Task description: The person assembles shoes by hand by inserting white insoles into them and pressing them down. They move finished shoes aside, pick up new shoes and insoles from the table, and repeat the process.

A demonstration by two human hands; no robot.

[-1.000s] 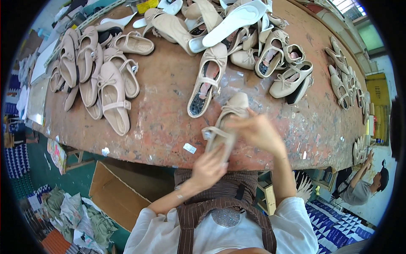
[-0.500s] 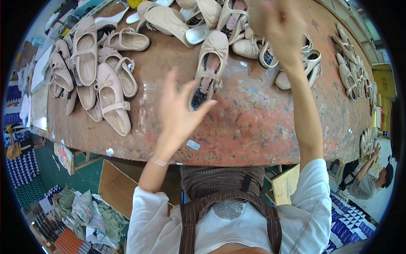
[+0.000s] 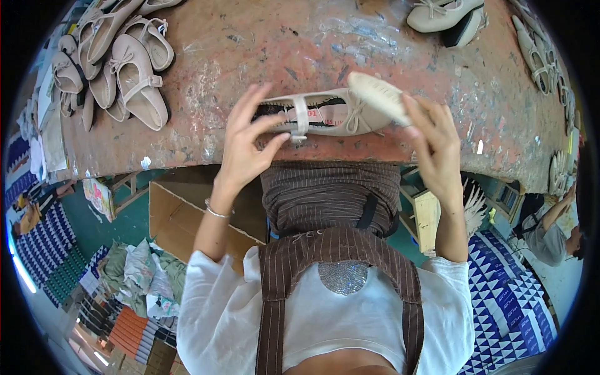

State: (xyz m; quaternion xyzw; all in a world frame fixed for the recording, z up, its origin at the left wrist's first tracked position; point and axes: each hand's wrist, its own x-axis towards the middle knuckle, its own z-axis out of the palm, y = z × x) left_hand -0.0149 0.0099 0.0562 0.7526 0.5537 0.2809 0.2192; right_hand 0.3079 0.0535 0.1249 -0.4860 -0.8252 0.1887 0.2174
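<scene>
A beige shoe (image 3: 325,114) is held at the near edge of the worn bench (image 3: 262,44), lying on its side. Its strap is pinched by the left hand (image 3: 250,140), thumb and fingers closed on it. A pale sole (image 3: 379,98) (ribbed underneath) is gripped by the right hand (image 3: 434,147), touching the shoe's toe. More shoes (image 3: 125,75) are piled at the left.

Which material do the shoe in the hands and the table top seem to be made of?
The beige shoe looks like smooth matte leather or imitation leather: soft sheen, thin strap, small bow. The table top seems to be hard board or stone coated reddish-brown, worn: scratches and pale paint or glue flecks.
</scene>
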